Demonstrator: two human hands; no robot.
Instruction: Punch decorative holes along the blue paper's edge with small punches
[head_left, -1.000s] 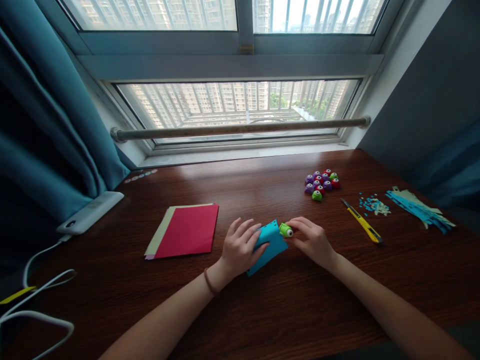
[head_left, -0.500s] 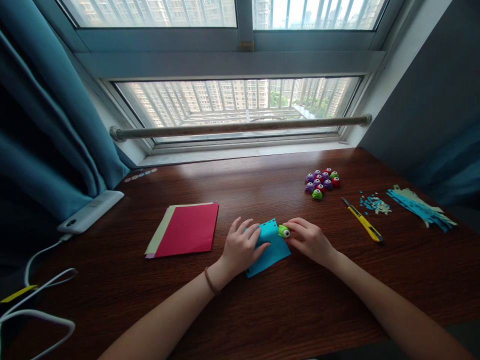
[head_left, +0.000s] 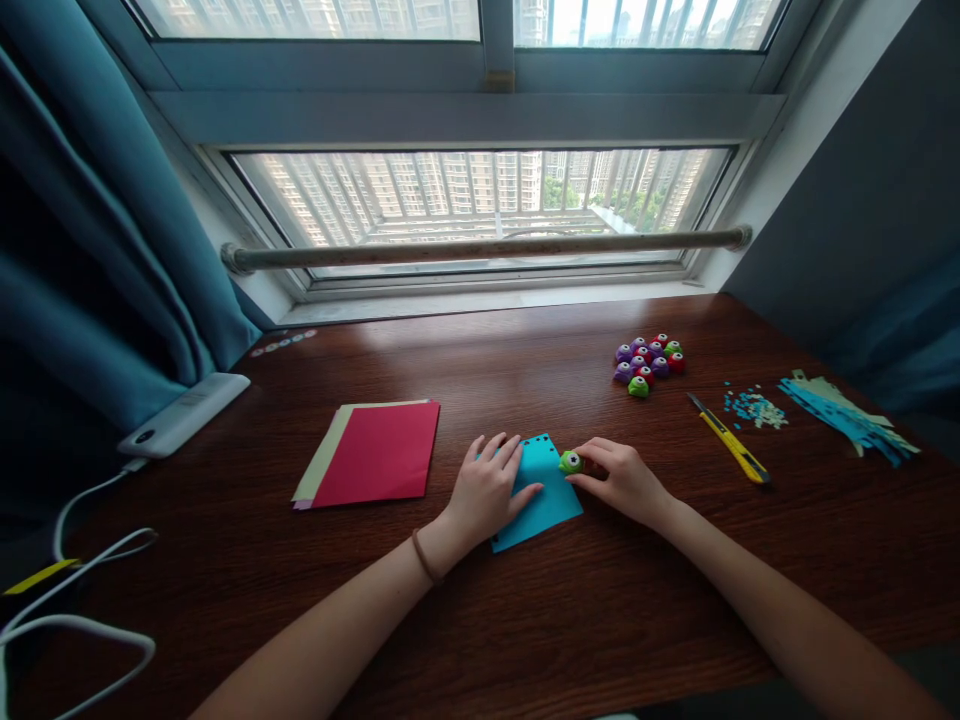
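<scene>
Right hand (head_left: 626, 480) pinches the small green paper punch (head_left: 571, 462) at the blue paper sheet's (head_left: 541, 495) right edge (near its far corner); left hand (head_left: 487, 492) lies flat, pinning the sheet's left side to the bench (head_left: 570, 620).

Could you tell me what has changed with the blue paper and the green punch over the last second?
The blue paper, tilted up at its far edge a second ago, now lies flat under the left hand. The right hand keeps hold of the green punch at the paper's right edge, now turned more upright. The red paper stack, yellow knife and punch cluster stayed put.
</scene>
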